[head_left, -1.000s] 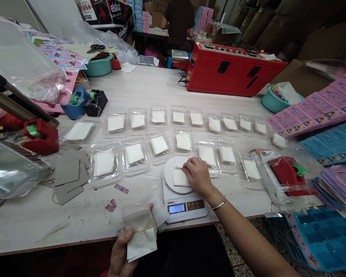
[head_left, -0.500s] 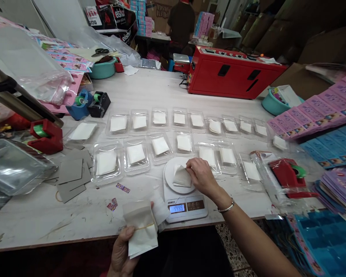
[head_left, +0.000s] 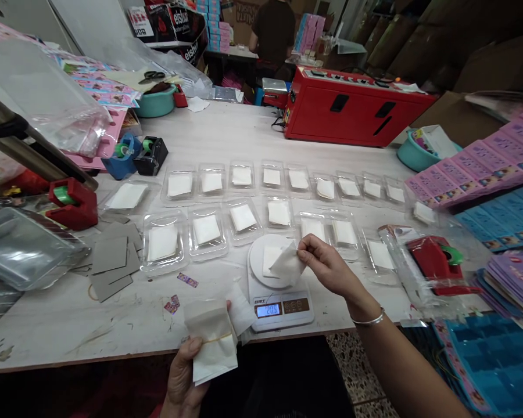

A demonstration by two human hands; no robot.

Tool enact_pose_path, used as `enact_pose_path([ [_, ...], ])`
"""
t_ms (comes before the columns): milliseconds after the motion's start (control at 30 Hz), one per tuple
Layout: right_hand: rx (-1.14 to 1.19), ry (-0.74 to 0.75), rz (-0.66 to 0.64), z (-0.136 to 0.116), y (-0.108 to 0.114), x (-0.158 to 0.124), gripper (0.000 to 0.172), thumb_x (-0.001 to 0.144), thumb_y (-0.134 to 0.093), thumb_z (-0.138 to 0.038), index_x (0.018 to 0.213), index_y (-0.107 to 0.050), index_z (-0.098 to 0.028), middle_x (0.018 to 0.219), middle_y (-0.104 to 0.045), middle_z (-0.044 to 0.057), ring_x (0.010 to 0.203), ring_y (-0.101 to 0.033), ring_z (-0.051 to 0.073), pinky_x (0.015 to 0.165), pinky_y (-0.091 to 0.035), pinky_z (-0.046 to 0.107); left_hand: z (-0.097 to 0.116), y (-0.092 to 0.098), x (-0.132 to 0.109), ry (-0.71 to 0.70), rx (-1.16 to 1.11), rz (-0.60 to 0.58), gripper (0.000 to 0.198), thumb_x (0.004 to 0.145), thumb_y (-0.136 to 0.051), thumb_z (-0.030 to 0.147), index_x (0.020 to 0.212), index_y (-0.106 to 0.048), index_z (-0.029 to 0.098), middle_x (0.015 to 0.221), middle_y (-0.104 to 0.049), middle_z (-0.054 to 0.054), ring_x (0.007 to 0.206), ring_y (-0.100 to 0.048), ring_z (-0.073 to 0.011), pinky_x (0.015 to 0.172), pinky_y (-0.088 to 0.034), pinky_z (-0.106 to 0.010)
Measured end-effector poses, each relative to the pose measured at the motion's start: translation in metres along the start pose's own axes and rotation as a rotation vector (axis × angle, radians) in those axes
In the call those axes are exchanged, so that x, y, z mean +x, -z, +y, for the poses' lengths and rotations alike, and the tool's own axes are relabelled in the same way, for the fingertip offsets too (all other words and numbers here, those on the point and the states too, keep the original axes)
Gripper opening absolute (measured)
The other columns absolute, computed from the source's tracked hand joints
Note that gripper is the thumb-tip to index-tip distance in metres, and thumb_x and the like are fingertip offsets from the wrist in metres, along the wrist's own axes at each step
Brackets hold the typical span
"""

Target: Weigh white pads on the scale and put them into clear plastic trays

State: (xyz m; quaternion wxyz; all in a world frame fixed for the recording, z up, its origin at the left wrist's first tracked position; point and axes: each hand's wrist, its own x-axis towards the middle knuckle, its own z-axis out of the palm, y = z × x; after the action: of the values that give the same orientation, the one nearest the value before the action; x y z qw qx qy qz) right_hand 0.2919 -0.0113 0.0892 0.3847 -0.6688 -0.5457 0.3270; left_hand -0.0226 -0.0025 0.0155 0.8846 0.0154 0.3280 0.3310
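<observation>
My left hand (head_left: 186, 371), low at the table's front edge, grips a banded stack of white sheets (head_left: 213, 342) with the thumb on top. Right of it, a loose white sheet (head_left: 240, 307) leans toward the scale. My right hand (head_left: 325, 261) pinches the corner of a thin white sheet (head_left: 287, 264) lifted over the round plate of the white scale (head_left: 282, 322). More white paper (head_left: 270, 258) lies on that plate under the raised sheet. The lit display (head_left: 268, 310) shows digits. Behind the scale stand two rows of clear trays (head_left: 182, 217), each with folded white sheets.
Grey cards (head_left: 108, 255) and a red tape dispenser (head_left: 76, 209) lie left. Another red dispenser (head_left: 433, 261) sits right on plastic film. A red machine (head_left: 357, 110) stands at the back, with a person (head_left: 273, 32) beyond. Pink boxes (head_left: 483, 157) line the right side.
My right hand has moved right and slightly toward me, drawing up a sheet's corner from the scale plate. The display digits have changed. My left hand has hardly moved.
</observation>
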Motion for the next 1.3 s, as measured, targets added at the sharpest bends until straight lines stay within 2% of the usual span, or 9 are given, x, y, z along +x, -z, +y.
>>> enact_pose_path([
  [167,0.107,-0.021,-0.09,-0.007,0.01,-0.008,0.016,0.093,-0.05,-0.034,0.086,-0.049,-0.021,0.072,-0.045,-0.003,0.064,-0.043,0.012,0.058,-0.039,0.026,0.001,-0.005,-0.001,0.012,0.046,-0.005,0.072,0.059,-0.075,0.027,0.129,-0.06,0.018,0.097,-0.077,-0.008,0.096,-0.07,-0.034,0.096,-0.051,-0.045],
  [400,-0.036,0.028,-0.194,-0.02,0.017,-0.016,0.015,0.094,-0.049,-0.03,0.083,-0.051,-0.021,0.074,-0.049,-0.001,0.066,-0.046,0.012,0.059,-0.041,0.025,-0.002,-0.009,-0.004,0.118,0.054,-0.155,0.072,0.063,-0.074,0.033,0.132,-0.058,0.019,0.106,-0.074,-0.01,0.101,-0.067,-0.0349,0.096,-0.051,-0.044],
  [567,-0.138,0.095,-0.453,-0.042,0.0,-0.013,0.012,0.093,-0.048,-0.021,0.081,-0.051,-0.021,0.07,-0.051,-0.003,0.062,-0.047,0.011,0.057,-0.038,0.023,-0.007,-0.017,-0.002,0.16,0.069,-0.234,0.076,0.062,-0.077,0.035,0.133,-0.057,0.018,0.106,-0.074,-0.011,0.1,-0.068,-0.0349,0.093,-0.052,-0.043],
  [667,-0.313,0.158,-0.521,-0.056,-0.016,-0.009,0.011,0.092,-0.049,-0.015,0.082,-0.051,-0.021,0.067,-0.053,-0.003,0.06,-0.046,0.011,0.056,-0.033,0.024,-0.013,-0.024,-0.002,0.173,0.083,-0.259,0.079,0.059,-0.08,0.036,0.133,-0.057,0.018,0.102,-0.075,-0.01,0.095,-0.07,-0.0331,0.088,-0.055,-0.04],
  [867,-0.629,0.268,-0.51,-0.065,-0.04,-0.007,0.011,0.09,-0.049,-0.011,0.084,-0.052,-0.02,0.073,-0.065,0.001,0.059,-0.051,0.013,0.054,-0.027,0.027,-0.023,-0.031,-0.004,0.16,0.08,-0.272,0.079,0.057,-0.083,0.03,0.132,-0.058,0.02,0.097,-0.077,-0.006,0.082,-0.072,-0.0241,0.072,-0.057,-0.026],
  [1000,-0.728,0.364,-0.537,-0.065,-0.054,-0.01,0.008,0.086,-0.054,-0.011,0.083,-0.053,-0.019,0.075,-0.066,0.003,0.059,-0.051,0.014,0.052,-0.025,0.029,-0.027,-0.034,-0.004,0.19,0.119,-0.319,0.082,0.059,-0.082,0.035,0.134,-0.055,0.017,0.082,-0.077,-0.006,0.077,-0.072,-0.0282,0.075,-0.058,-0.033],
  [1167,-0.628,0.331,-0.495,-0.066,-0.064,-0.014,0.014,0.084,-0.056,-0.011,0.095,-0.058,-0.019,0.091,-0.065,0.005,0.069,-0.057,0.016,0.058,-0.035,0.028,-0.028,-0.035,-0.004,0.153,0.105,-0.25,0.08,0.061,-0.081,0.03,0.135,-0.054,0.018,0.071,-0.075,-0.003,0.073,-0.072,-0.0278,0.081,-0.057,-0.036],
  [1233,-0.506,0.289,-0.441,-0.063,-0.058,-0.017,0.017,0.089,-0.053,-0.015,0.105,-0.058,-0.02,0.101,-0.064,0.007,0.079,-0.06,0.017,0.065,-0.042,0.029,-0.027,-0.035,-0.004,0.153,0.075,-0.238,0.081,0.06,-0.08,0.031,0.136,-0.054,0.018,0.078,-0.077,-0.004,0.077,-0.072,-0.0283,0.082,-0.057,-0.037],
  [1300,-0.378,0.241,-0.324,-0.054,-0.046,-0.019,0.017,0.094,-0.048,-0.02,0.108,-0.056,-0.021,0.104,-0.063,0.007,0.086,-0.061,0.017,0.072,-0.046,0.03,-0.026,-0.032,-0.003,0.166,0.058,-0.235,0.081,0.06,-0.079,0.033,0.136,-0.054,0.018,0.091,-0.077,-0.007,0.086,-0.071,-0.0309,0.086,-0.055,-0.039],
])
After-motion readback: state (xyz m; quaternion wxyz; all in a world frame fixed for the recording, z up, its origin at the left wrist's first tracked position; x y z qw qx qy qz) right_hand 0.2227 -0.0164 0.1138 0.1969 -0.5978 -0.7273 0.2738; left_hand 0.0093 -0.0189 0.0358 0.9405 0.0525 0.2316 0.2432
